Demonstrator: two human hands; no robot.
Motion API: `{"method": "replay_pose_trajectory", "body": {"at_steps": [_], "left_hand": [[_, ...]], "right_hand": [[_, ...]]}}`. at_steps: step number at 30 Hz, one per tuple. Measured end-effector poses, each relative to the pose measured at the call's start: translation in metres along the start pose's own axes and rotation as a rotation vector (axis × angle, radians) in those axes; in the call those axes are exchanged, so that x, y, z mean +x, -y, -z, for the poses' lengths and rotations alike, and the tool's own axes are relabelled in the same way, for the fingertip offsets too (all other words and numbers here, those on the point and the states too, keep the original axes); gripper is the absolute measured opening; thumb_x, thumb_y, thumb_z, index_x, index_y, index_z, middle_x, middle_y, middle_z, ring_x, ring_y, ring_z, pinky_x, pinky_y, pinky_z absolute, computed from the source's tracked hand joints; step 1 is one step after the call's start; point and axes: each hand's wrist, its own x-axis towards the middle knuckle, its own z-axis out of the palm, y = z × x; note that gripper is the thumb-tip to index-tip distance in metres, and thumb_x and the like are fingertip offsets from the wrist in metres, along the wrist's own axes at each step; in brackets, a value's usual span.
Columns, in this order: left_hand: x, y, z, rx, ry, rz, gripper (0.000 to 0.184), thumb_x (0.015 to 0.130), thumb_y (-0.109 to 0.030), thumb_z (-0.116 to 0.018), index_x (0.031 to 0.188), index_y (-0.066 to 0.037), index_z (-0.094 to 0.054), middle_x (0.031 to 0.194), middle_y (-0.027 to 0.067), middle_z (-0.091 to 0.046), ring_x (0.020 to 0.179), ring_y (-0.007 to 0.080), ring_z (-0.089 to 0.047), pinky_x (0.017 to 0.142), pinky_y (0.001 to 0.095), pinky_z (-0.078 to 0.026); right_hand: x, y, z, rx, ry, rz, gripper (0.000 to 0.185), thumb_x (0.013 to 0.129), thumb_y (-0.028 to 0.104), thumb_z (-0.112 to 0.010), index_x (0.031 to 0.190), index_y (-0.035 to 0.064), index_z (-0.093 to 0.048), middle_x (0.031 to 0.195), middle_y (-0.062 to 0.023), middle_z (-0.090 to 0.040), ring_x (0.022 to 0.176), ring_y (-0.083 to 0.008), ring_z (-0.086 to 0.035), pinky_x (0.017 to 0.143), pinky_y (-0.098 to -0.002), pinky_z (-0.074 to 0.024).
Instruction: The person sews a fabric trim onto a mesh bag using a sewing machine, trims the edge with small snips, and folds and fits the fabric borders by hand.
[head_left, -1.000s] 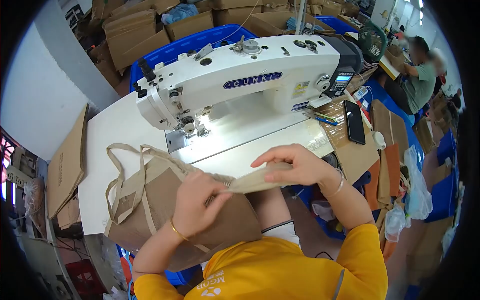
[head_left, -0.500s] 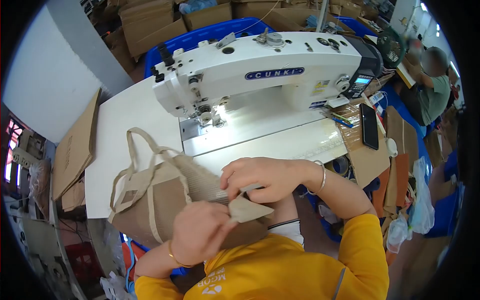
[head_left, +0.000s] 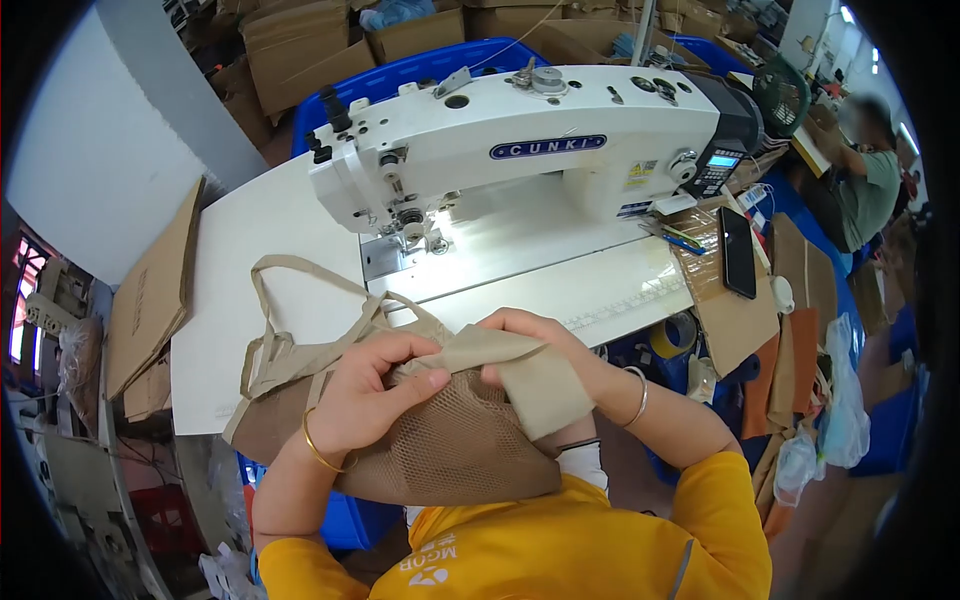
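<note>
A brown mesh bag (head_left: pixel 460 445) with beige trim lies across my lap and the table's front edge. Its beige handles (head_left: pixel 262 300) are spread over the white tabletop at left. My left hand (head_left: pixel 365 400) is closed on the bag's top edge, thumb on top, fingers bent over the beige trim. My right hand (head_left: pixel 555 345) pinches a wide beige fabric strip (head_left: pixel 545 392) along that same edge; some of its fingers are hidden by the cloth. One end of the strip hangs loose over the mesh, below my right hand.
Beyond the bag stands a white sewing machine (head_left: pixel 450 145), its presser foot area (head_left: pixel 412 235) lit. At right, a phone (head_left: pixel 738 252) and pens (head_left: pixel 680 238) lie on cardboard (head_left: pixel 725 335). Tape rolls (head_left: pixel 673 335) sit below the table edge. Another person (head_left: pixel 865 180) sits far right.
My hands have moved apart and the beige strip is now stretched out between them. The bag has turned, showing more mesh toward me, and its handles have shifted.
</note>
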Motion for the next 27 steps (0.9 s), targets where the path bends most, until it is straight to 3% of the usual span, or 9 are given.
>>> {"method": "replay_pose_trajectory", "body": {"at_steps": [2,3,6,16,18,21,24,25,27], "left_hand": [[-0.001,-0.005,-0.003,0.067,0.014,-0.021,0.016,0.087,-0.011,-0.068,0.098,0.0,-0.063,0.086,-0.0028,-0.06,0.079,0.0031,-0.051,0.069,0.0187,-0.042],[-0.001,-0.006,-0.004,0.134,0.021,-0.038,0.015,0.087,-0.01,-0.067,0.098,-0.001,-0.063,0.087,-0.0042,-0.059,0.078,0.0017,-0.05,0.069,0.0176,-0.042],[-0.002,-0.009,-0.006,0.085,0.054,-0.039,0.014,0.088,-0.01,-0.066,0.097,-0.001,-0.062,0.086,-0.0044,-0.058,0.077,0.0016,-0.049,0.067,0.0176,-0.04],[-0.01,-0.002,-0.018,-0.074,-0.121,-0.116,0.013,0.09,-0.013,-0.065,0.095,-0.002,-0.063,0.079,-0.0045,-0.056,0.072,0.0039,-0.049,0.065,0.0201,-0.04],[-0.008,0.001,-0.02,0.163,-0.189,-0.25,0.011,0.089,-0.012,-0.065,0.093,-0.001,-0.063,0.075,0.001,-0.057,0.067,0.0108,-0.051,0.062,0.0241,-0.04],[-0.006,-0.004,-0.017,0.433,-0.117,-0.389,0.011,0.086,-0.01,-0.066,0.091,0.0,-0.064,0.074,0.008,-0.057,0.065,0.02,-0.052,0.061,0.0285,-0.04],[-0.007,-0.014,-0.023,0.515,-0.128,-0.436,0.012,0.084,-0.01,-0.067,0.088,0.0,-0.064,0.073,0.011,-0.056,0.064,0.0253,-0.051,0.059,0.0308,-0.04],[-0.008,-0.016,-0.024,0.515,-0.126,-0.437,0.012,0.084,-0.01,-0.067,0.088,0.0,-0.064,0.073,0.011,-0.056,0.064,0.0253,-0.051,0.059,0.0308,-0.04],[-0.007,-0.019,-0.026,0.504,-0.101,-0.367,0.01,0.085,-0.008,-0.067,0.087,0.001,-0.062,0.075,0.0055,-0.057,0.067,0.0146,-0.051,0.063,0.0261,-0.04]], "right_hand": [[-0.003,-0.006,-0.005,0.117,-0.254,-0.145,0.03,0.095,0.019,-0.058,0.118,-0.0003,-0.058,0.11,-0.0047,-0.063,0.1,-0.0107,-0.057,0.087,-0.0264,-0.0469],[-0.003,-0.012,-0.008,0.288,-0.226,-0.075,0.03,0.098,0.018,-0.05,0.119,-0.0009,-0.059,0.113,-0.006,-0.063,0.101,-0.0118,-0.058,0.088,-0.0272,-0.047],[-0.006,-0.026,-0.018,0.514,-0.281,0.004,0.029,0.097,0.015,-0.052,0.121,-0.0013,-0.058,0.113,-0.0054,-0.063,0.102,-0.0113,-0.057,0.088,-0.0267,-0.0469],[-0.013,0.003,-0.023,0.443,-0.147,-0.038,0.03,0.093,0.006,-0.06,0.122,0.001,-0.058,0.11,-0.001,-0.062,0.099,-0.0069,-0.056,0.085,-0.0223,-0.0458],[-0.014,0.001,-0.024,0.436,-0.144,0.022,0.029,0.092,0.006,-0.061,0.121,0.0016,-0.058,0.109,-0.0012,-0.062,0.1,-0.0072,-0.055,0.085,-0.0227,-0.0458],[-0.017,0.004,-0.03,0.353,-0.231,0.031,0.026,0.09,0.006,-0.063,0.116,0.0009,-0.061,0.106,-0.0019,-0.063,0.097,-0.0075,-0.056,0.084,-0.0232,-0.0468],[-0.019,0.004,-0.035,0.208,-0.316,0.056,0.023,0.086,0.001,-0.066,0.109,0.001,-0.062,0.105,-0.0037,-0.064,0.098,-0.0095,-0.059,0.083,-0.0241,-0.0481],[-0.019,0.004,-0.036,0.207,-0.318,0.056,0.023,0.086,0.001,-0.066,0.109,0.001,-0.062,0.105,-0.0037,-0.064,0.098,-0.0095,-0.059,0.083,-0.0241,-0.0481],[-0.019,0.004,-0.039,0.215,-0.338,0.047,0.02,0.086,0.001,-0.066,0.105,0.0003,-0.064,0.103,-0.0041,-0.065,0.095,-0.0101,-0.06,0.081,-0.0246,-0.0493]]}}
